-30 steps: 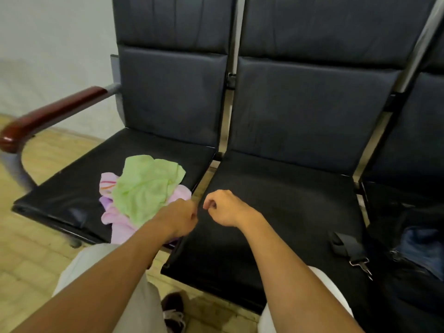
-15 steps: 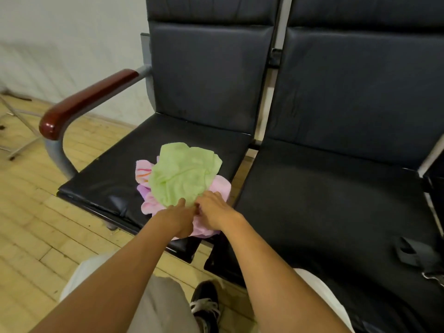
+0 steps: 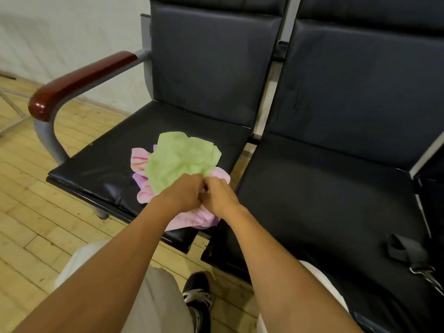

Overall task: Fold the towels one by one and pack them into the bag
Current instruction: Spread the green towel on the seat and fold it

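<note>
Setting: black padded seats in a row over a wood-plank floor, pale wall behind.
Left hand: fingers curled at the near edge of the green towel; actual pinch unclear.
Right hand: curled, touching the left; contents unclear.
Towels: green crumpled atop the pink towels, on the left seat, just beyond both hands.
Bag: not clearly visible.
</note>
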Tool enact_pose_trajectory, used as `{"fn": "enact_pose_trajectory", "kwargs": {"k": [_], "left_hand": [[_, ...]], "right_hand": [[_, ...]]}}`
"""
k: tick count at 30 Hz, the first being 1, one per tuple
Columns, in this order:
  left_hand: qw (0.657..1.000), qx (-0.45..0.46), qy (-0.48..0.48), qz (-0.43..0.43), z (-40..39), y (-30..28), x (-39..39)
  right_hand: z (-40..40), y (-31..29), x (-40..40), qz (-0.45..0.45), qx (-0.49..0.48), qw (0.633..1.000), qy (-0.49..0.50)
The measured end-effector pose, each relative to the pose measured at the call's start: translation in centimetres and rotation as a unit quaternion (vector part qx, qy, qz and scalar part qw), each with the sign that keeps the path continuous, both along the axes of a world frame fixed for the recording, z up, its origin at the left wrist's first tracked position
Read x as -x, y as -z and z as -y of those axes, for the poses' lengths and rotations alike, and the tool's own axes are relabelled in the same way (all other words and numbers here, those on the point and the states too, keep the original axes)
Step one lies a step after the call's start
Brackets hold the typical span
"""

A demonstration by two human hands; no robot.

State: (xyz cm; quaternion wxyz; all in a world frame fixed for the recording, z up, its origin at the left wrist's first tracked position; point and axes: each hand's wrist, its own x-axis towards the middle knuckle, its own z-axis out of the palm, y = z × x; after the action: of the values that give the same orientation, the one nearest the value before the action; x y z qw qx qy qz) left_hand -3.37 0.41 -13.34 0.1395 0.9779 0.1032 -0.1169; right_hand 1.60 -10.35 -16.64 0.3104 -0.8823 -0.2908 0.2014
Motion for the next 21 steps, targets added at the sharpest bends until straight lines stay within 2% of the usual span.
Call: {"fn": "enact_pose_trajectory", "kwargs": {"k": [2,5,8,11,18,21], "left_hand": [[0.998,0.041,-0.008,0.051,0.4,-0.6,-0.4],[0.993,0.025,-0.019,0.112,1.7,-1.5,-1.4],[0.981,-0.010,-0.010,0.191,3.9,-2.3,-2.6],[0.968,0.026,-0.027,0.250,6.2,-3.3,-3.6],[0.971,0.033,-0.019,0.236,10.7,-4.6,-5.1],[0.971,0.077,-0.007,0.227,12.8,-4.4,-5.9]], "right_hand": [[0.8,-0.9,-0.3,-0.015,-0.077,0.996,0.052],[2.8,-2.4,-0.9,-0.002,-0.150,0.981,0.123],[5.5,-3.9,-1.7,-0.003,-0.177,0.975,0.136],[8.5,-5.6,-2.2,-0.014,-0.233,0.962,0.145],[16.9,-8.2,-3.4,-0.051,-0.314,0.908,0.273],[20.8,-8.9,-3.9,-0.020,-0.356,0.871,0.337]]}}
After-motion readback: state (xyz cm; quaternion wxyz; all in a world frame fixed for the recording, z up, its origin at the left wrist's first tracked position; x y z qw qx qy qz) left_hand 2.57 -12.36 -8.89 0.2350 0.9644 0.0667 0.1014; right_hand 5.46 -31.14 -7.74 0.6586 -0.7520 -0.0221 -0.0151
